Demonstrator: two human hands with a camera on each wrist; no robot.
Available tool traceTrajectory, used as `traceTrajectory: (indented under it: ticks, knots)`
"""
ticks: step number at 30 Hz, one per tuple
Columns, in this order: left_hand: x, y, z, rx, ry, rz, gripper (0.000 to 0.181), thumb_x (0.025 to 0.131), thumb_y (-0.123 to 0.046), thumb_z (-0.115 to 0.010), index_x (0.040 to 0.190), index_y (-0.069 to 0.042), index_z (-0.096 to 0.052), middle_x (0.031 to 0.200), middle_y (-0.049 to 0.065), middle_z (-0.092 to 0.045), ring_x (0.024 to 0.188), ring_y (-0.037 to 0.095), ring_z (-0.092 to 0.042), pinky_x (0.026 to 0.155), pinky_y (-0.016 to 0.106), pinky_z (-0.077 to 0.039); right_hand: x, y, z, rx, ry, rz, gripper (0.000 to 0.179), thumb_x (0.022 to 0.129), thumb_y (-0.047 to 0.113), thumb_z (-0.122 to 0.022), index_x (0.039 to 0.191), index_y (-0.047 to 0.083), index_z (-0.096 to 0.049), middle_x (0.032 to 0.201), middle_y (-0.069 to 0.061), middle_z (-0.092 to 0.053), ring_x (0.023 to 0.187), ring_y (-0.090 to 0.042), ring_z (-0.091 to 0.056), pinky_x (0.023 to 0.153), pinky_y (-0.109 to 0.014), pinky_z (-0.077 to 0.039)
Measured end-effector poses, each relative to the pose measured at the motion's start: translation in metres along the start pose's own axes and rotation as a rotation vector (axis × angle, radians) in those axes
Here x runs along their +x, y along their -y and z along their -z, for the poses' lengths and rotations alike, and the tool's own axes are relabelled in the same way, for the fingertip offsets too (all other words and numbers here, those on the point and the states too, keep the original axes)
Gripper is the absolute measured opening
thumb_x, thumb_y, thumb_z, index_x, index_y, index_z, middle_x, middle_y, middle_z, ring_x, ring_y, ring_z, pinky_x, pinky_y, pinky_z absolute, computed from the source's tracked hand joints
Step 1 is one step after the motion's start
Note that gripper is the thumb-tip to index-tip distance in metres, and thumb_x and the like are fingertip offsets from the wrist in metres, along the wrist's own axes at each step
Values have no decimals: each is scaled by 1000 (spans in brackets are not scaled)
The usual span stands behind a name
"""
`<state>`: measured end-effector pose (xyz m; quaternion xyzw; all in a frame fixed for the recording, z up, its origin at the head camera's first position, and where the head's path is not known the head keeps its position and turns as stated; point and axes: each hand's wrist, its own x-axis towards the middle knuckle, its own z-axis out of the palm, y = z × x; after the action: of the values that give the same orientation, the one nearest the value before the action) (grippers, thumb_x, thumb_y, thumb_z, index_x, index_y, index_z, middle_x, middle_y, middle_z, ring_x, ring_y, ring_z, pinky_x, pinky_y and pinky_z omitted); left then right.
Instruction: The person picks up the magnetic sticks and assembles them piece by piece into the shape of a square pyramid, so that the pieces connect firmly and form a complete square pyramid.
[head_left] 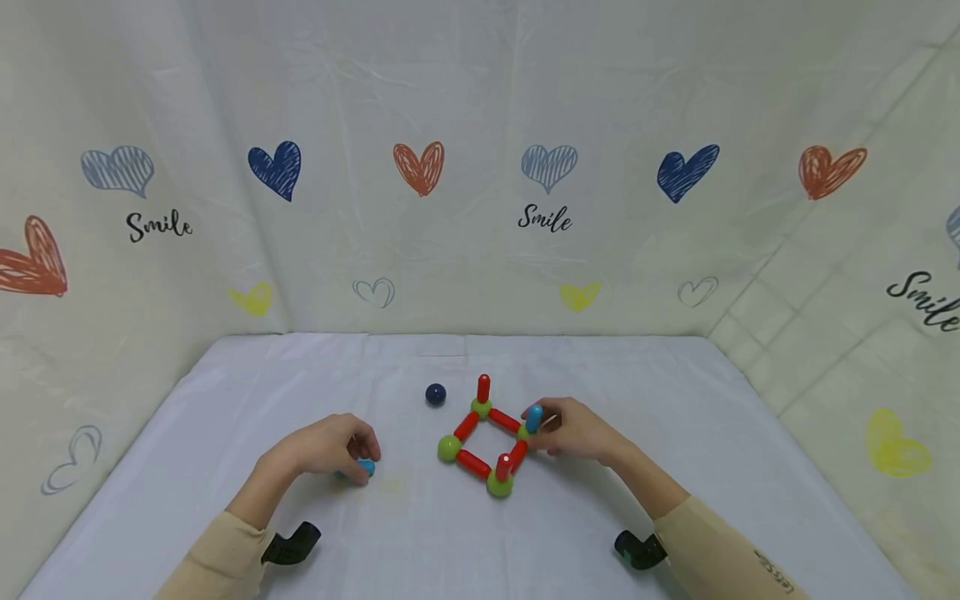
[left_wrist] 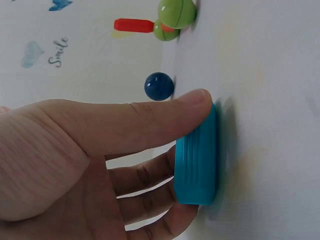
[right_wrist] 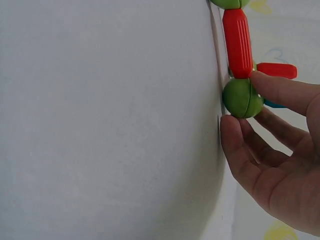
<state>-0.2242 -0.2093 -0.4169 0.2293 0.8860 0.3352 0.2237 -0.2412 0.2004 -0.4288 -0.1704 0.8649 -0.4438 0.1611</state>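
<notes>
My left hand (head_left: pixel 327 446) pinches a blue stick (left_wrist: pixel 200 167) between thumb and fingers, low at the white cloth on the left. Right of it lies a square of red sticks (head_left: pixel 472 464) joined by green balls. My right hand (head_left: pixel 581 429) holds the green ball (right_wrist: pixel 239 99) at the right corner between thumb and fingers. From that corner rises another blue stick (head_left: pixel 534 418), mostly hidden in the right wrist view. Upright red sticks stand on the back ball (head_left: pixel 482 407) and the front ball (head_left: pixel 499 485). The left corner ball (head_left: pixel 449 448) bears no upright stick.
A loose dark blue ball (head_left: pixel 436 394) lies behind the square, to its left. White cloth (head_left: pixel 405 542) covers the table. Behind it hangs a pale curtain (head_left: pixel 480 267) printed with hearts. Black wrist devices (head_left: pixel 292 544) sit at both sleeves.
</notes>
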Motion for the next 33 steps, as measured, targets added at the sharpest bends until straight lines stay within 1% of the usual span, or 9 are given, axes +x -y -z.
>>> traceTrajectory:
  ticks: [7, 12, 15, 18, 21, 23, 25, 28, 33]
  knots:
    - [-2, 1, 0, 11, 12, -31, 20, 79, 1, -84, 92, -10, -73, 88, -2, -66, 82, 19, -61, 75, 36, -53, 0, -2, 0, -10, 22, 18, 19, 91, 12, -78, 106, 5, -70, 95, -6, -68, 79, -22, -65, 73, -37, -59]
    - [-1, 1, 0, 16, 3, -38, 17, 81, -1, -83, 92, -10, -73, 88, -1, -66, 82, 19, -61, 75, 36, -53, -2, 0, 1, -33, 11, 5, 24, 88, 13, -81, 106, 5, -68, 94, -5, -65, 77, -21, -63, 72, -36, -58]
    - [-1, 0, 0, 19, -8, -36, 17, 82, -3, -83, 93, -11, -73, 89, 0, -65, 83, 19, -60, 75, 37, -53, -4, 1, 2, -48, 22, -12, 28, 86, 15, -83, 106, 6, -67, 92, -5, -63, 77, -21, -62, 71, -35, -58]
    - [0, -1, 0, 20, -26, -31, 17, 83, -4, -83, 94, -11, -72, 89, 0, -65, 83, 20, -59, 75, 38, -52, -6, 4, 5, -62, 64, -9, 32, 85, 17, -85, 107, 5, -66, 91, -6, -63, 79, -21, -62, 71, -35, -57]
    - [2, -2, -1, 18, -53, -33, 18, 84, -5, -83, 96, -11, -71, 89, 0, -64, 83, 21, -58, 75, 38, -51, -8, 5, 12, -54, 101, -10, 35, 84, 11, -84, 112, 3, -65, 95, -8, -64, 83, -22, -63, 73, -36, -57]
    - [3, -3, -1, 20, -71, -38, 18, 84, -5, -82, 97, -11, -70, 88, 0, -63, 83, 21, -58, 74, 37, -51, -6, 5, 17, -24, 111, -24, 36, 85, 6, -79, 117, 1, -63, 99, -10, -65, 85, -24, -64, 75, -37, -58]
    - [5, -3, -2, 20, -85, -48, 18, 85, -6, -82, 98, -12, -70, 88, 0, -63, 83, 20, -57, 74, 36, -51, -3, 5, 20, 13, 102, -41, 36, 88, 2, -74, 122, -1, -62, 103, -12, -65, 87, -25, -65, 79, -38, -58]
    - [6, -4, -2, 18, -98, -67, 16, 87, -8, -81, 98, -12, -69, 88, -1, -63, 83, 20, -58, 74, 35, -51, 4, 4, 20, 67, 76, -78, 34, 95, 6, -66, 127, -3, -60, 108, -13, -65, 91, -25, -66, 84, -40, -59]
    - [9, -4, -4, 25, -112, -94, 15, 89, -10, -80, 99, -14, -70, 89, -3, -64, 84, 18, -58, 76, 33, -50, 18, 5, 14, 77, 36, -134, 37, 98, 16, -69, 132, 2, -62, 111, -10, -67, 94, -22, -67, 85, -38, -59]
